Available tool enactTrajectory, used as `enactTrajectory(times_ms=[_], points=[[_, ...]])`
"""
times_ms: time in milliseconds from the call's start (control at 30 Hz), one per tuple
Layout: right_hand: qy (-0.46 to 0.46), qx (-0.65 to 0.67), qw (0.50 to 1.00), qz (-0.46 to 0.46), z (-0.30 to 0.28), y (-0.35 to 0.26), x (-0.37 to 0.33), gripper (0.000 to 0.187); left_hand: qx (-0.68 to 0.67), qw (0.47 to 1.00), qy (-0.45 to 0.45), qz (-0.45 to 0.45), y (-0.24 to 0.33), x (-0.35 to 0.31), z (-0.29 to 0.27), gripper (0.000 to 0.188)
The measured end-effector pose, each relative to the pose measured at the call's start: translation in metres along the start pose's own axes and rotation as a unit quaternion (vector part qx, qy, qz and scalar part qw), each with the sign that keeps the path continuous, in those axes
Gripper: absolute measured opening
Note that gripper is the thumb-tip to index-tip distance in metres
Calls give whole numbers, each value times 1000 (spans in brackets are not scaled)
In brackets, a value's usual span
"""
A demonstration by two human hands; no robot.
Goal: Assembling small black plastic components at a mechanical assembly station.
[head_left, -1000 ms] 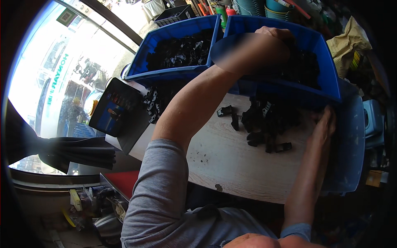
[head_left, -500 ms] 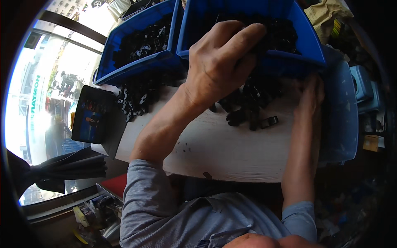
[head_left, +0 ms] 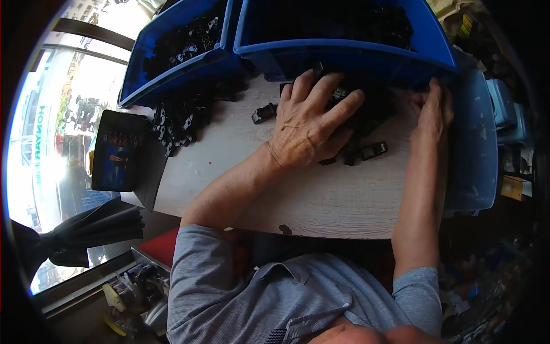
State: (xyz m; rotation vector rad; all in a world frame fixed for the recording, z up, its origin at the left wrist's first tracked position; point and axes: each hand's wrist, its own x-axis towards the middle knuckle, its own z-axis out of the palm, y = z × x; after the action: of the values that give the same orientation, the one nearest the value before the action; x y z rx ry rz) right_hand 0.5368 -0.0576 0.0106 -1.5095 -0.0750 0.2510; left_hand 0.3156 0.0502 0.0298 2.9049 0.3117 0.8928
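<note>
My left hand [head_left: 306, 123] lies palm down on a pile of small black clip-like parts [head_left: 372, 112] on the pale wooden table [head_left: 321, 200]. Its fingers are spread and hold nothing that I can see; the palm hides part of the pile. One loose black part [head_left: 264, 113] lies left of the fingers, another black part [head_left: 374, 151] right of the wrist. At the table's right side, my right hand [head_left: 433, 114] reaches up beside the large blue bin [head_left: 344, 49], its fingers stretched and thumb apart, partly in shadow.
A second blue bin [head_left: 172, 74] full of black parts stands at the far left, with another heap of parts [head_left: 175, 123] before it. A dark tablet-like screen [head_left: 119, 152] leans at the left edge. A translucent blue tub [head_left: 472, 149] flanks the right side.
My left hand has come down from above the large bin's front edge onto the pile on the table. The right hand stays at nearly the same place.
</note>
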Motion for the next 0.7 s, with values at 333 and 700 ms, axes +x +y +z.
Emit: enactTrajectory(times_ms=[333,700], points=[[-20,21,999,17,2,2,0,49,-99,992,78,-6,-12,-19,-10,55],[-20,41,999,26,-1,6,6,51,-185,951,149,-199,-13,-87,-49,33]])
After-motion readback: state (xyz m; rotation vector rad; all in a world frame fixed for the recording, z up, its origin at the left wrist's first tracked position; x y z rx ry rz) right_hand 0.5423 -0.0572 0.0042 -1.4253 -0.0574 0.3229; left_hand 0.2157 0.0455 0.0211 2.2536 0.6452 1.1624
